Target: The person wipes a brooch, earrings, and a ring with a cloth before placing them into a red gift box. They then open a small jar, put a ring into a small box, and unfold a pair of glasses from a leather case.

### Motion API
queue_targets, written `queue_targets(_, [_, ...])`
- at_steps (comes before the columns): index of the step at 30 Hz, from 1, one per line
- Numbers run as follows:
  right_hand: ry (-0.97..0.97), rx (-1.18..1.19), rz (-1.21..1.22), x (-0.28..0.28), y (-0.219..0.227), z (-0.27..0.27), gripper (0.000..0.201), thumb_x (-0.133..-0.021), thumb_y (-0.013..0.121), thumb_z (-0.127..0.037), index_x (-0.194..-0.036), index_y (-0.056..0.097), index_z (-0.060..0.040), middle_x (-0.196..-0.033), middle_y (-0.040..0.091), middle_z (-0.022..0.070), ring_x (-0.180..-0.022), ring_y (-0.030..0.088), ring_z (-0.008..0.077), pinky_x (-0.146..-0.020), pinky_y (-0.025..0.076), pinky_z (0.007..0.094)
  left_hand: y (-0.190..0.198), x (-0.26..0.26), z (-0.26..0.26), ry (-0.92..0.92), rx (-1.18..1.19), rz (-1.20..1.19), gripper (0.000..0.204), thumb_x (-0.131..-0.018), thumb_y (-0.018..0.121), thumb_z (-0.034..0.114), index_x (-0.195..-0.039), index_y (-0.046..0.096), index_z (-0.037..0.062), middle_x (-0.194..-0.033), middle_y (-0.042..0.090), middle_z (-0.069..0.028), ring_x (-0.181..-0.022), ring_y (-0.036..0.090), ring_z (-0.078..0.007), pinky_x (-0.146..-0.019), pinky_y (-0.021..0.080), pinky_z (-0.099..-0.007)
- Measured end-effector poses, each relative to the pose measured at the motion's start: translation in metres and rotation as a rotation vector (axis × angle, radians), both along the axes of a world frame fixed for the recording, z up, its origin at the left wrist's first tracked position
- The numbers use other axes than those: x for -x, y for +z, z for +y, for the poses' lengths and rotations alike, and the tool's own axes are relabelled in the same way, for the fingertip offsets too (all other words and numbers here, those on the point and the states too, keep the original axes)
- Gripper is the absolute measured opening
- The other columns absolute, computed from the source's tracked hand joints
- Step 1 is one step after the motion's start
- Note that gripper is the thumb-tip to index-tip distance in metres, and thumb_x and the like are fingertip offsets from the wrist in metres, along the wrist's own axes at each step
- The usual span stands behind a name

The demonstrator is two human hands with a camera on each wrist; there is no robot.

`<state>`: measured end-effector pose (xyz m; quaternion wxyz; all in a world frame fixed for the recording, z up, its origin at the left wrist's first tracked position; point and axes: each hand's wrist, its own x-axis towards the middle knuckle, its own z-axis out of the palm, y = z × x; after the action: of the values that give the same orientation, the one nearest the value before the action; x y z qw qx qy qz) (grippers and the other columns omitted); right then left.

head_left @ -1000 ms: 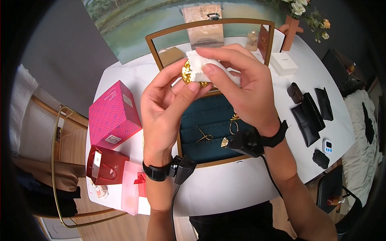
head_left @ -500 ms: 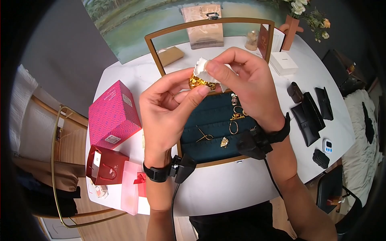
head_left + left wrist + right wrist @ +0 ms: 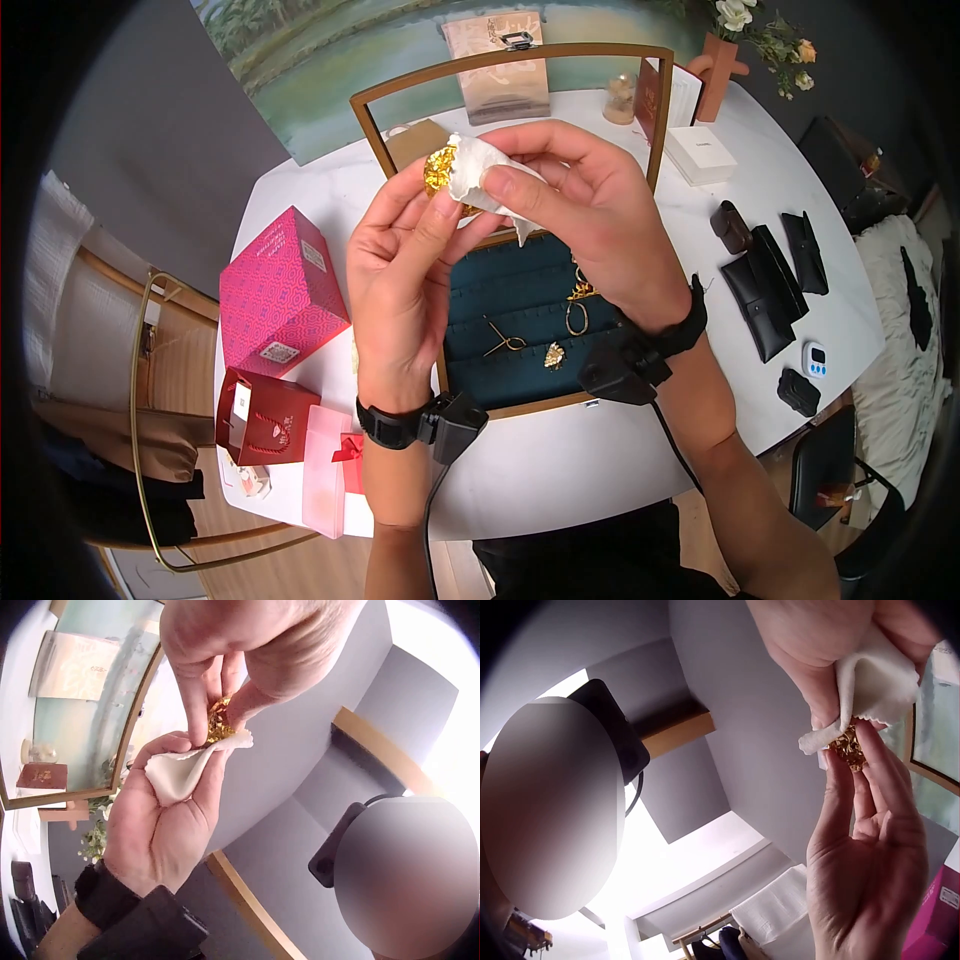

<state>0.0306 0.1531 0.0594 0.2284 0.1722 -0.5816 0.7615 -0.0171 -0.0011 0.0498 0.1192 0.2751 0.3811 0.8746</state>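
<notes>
Between finger and thumb, my left hand [image 3: 400,275] pinches a shiny gold openwork piece of jewellery [image 3: 438,172]; its exact kind I cannot tell. My right hand [image 3: 605,225] grips a white cloth [image 3: 478,168] with a zigzag-cut edge and presses it over the piece, hiding part of the gold. In the left wrist view the cloth [image 3: 178,771] drapes across the right palm, and gold [image 3: 220,727] shows above its edge. Both hands are raised above a jewellery box with dark teal lining [image 3: 485,285]. Inside lie a thin crossed gold piece [image 3: 505,340], a gold leaf-like ornament [image 3: 554,355] and a gold hoop [image 3: 577,320].
The box's wood-framed glass lid [image 3: 655,130] stands open behind the hands. On the left are a pink patterned box [image 3: 285,290] and a red gift bag [image 3: 270,420]. Black cases [image 3: 757,305] and a small white device [image 3: 815,358] lie right; a white box [image 3: 700,155] sits behind.
The hands dipped slightly, then rose and moved left with the gold piece and cloth. The right hand has shifted its hold on the cloth, and a corner now hangs down.
</notes>
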Motion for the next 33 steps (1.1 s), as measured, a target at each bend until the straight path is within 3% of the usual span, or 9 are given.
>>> queue_targets(3, [-0.010,-0.042,-0.013,-0.001,0.000,0.005,0.026,-0.089,0.072,-0.011,-0.109,0.064,0.0048,-0.100,0.069,0.0063,-0.090,0.063,0.0077,-0.076,0.053,0.0218,0.000,-0.002,0.001,-0.016,0.006,-0.017,0.034,-0.091,0.063,-0.002,-0.125,0.057,-0.0054,-0.114,0.066,-0.0207,-0.102,0.069,-0.0252,-0.087,0.061,-0.0371])
queue_targets(5, [-0.006,-0.051,-0.039,-0.001,0.000,0.009,0.025,-0.089,0.073,-0.011,-0.106,0.064,0.0043,-0.097,0.069,0.0055,-0.087,0.063,0.0067,-0.074,0.053,0.0213,0.004,-0.006,0.001,0.097,0.163,0.104,0.033,-0.090,0.066,-0.003,-0.122,0.059,-0.0061,-0.111,0.068,-0.0197,-0.099,0.069,-0.0224,-0.086,0.061,-0.0350])
queue_targets(9, [-0.005,-0.079,-0.069,-0.002,0.000,0.009,0.023,-0.089,0.074,-0.015,-0.100,0.064,0.0026,-0.089,0.067,0.0037,-0.082,0.062,0.0045,-0.068,0.052,0.0200,0.005,-0.005,-0.004,0.139,0.241,0.151,0.032,-0.088,0.068,-0.004,-0.119,0.061,-0.0073,-0.106,0.069,-0.0187,-0.094,0.070,-0.0210,-0.085,0.060,-0.0333])
queue_targets(13, [0.014,-0.106,-0.114,-0.003,0.000,0.010,0.021,-0.093,0.069,-0.016,-0.102,0.064,0.0025,-0.092,0.067,0.0035,-0.085,0.061,0.0047,-0.072,0.051,0.0200,0.003,0.002,-0.013,0.089,0.334,0.282,0.035,-0.090,0.065,0.001,-0.124,0.059,-0.0045,-0.108,0.070,-0.0171,-0.095,0.070,-0.0229,-0.086,0.060,-0.0391])
queue_targets(15, [0.121,0.038,-0.095,-0.001,-0.003,0.009,0.019,-0.097,0.064,-0.015,-0.103,0.064,0.0027,-0.096,0.066,0.0029,-0.090,0.061,0.0054,-0.078,0.050,0.0200,0.004,0.001,-0.013,0.069,0.333,0.300,0.034,-0.091,0.065,0.002,-0.124,0.058,-0.0048,-0.108,0.070,-0.0171,-0.095,0.070,-0.0234,-0.086,0.059,-0.0391])
queue_targets(20, [0.125,0.057,-0.060,0.000,-0.003,0.009,0.021,-0.098,0.062,-0.013,-0.110,0.064,0.0038,-0.103,0.066,0.0039,-0.096,0.061,0.0065,-0.084,0.049,0.0210,0.003,-0.001,-0.007,-0.030,0.166,0.138,0.033,-0.095,0.061,0.008,-0.125,0.058,-0.0048,-0.111,0.069,-0.0166,-0.098,0.070,-0.0249,-0.090,0.059,-0.0385])
queue_targets(25, [0.078,0.062,-0.055,0.001,-0.001,0.001,0.028,-0.096,0.064,-0.012,-0.118,0.061,0.0045,-0.106,0.067,0.0052,-0.097,0.061,0.0075,-0.085,0.049,0.0214,0.001,-0.003,0.001,-0.031,-0.004,-0.015,0.032,-0.094,0.061,0.004,-0.125,0.057,-0.0042,-0.111,0.068,-0.0179,-0.098,0.070,-0.0284,-0.089,0.060,-0.0394])
queue_targets(28, [0.065,0.049,-0.036,0.000,-0.001,0.000,0.032,-0.095,0.066,-0.012,-0.122,0.059,0.0047,-0.106,0.067,0.0052,-0.094,0.061,0.0080,-0.081,0.050,0.0212,-0.005,-0.002,0.004,-0.039,-0.065,-0.059,0.032,-0.095,0.060,0.006,-0.126,0.057,-0.0026,-0.115,0.067,-0.0155,-0.103,0.068,-0.0261,-0.090,0.059,-0.0396])
queue_targets(33, [0.050,0.021,-0.102,0.002,-0.003,-0.002,0.028,-0.094,0.067,-0.017,-0.112,0.064,0.0047,-0.097,0.068,0.0040,-0.083,0.062,0.0054,-0.067,0.049,0.0185,-0.005,-0.006,0.007,-0.019,-0.099,-0.043,0.032,-0.096,0.061,0.007,-0.127,0.057,0.0006,-0.121,0.065,-0.0121,-0.108,0.065,-0.0217,-0.092,0.057,-0.0384])
